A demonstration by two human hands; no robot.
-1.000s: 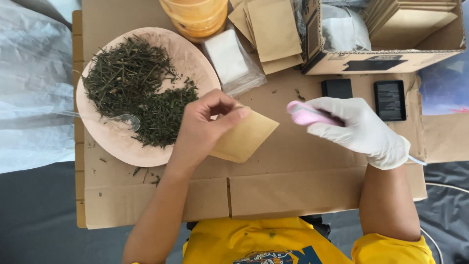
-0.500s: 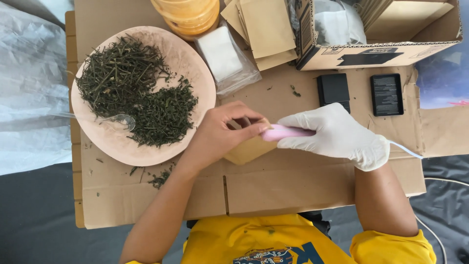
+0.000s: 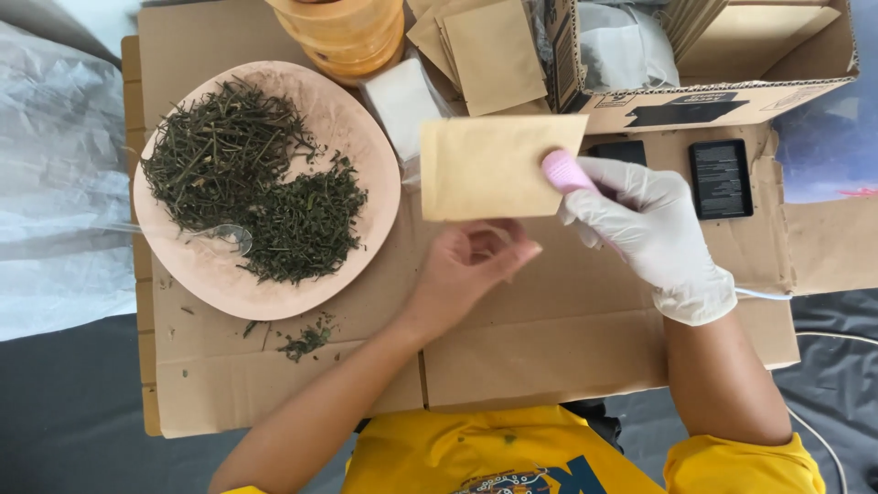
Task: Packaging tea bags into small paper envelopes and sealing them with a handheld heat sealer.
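A flat brown paper pouch (image 3: 494,165) is raised above the cardboard-covered table (image 3: 549,338). Its right edge is pinched against a pink hand-held sealing tool (image 3: 560,170), which my white-gloved right hand (image 3: 654,233) grips. My bare left hand (image 3: 466,270) hovers just under the pouch, palm up and fingers loosely curled, holding nothing. To the left, a pink plate (image 3: 183,284) carries a heap of dried green herbs (image 3: 229,165) and a clear plastic spoon (image 3: 229,236).
Stacked orange containers (image 3: 347,32), a white packet (image 3: 402,96) and a pile of brown pouches (image 3: 485,46) lie at the back. An open cardboard box (image 3: 713,101) stands back right, with two flat black devices (image 3: 720,178) before it. Herb crumbs (image 3: 306,340) lie below the plate.
The pouch has risen off the cardboard, now pinched at the pink tool in my right hand. My left hand has let go of it and dropped below.
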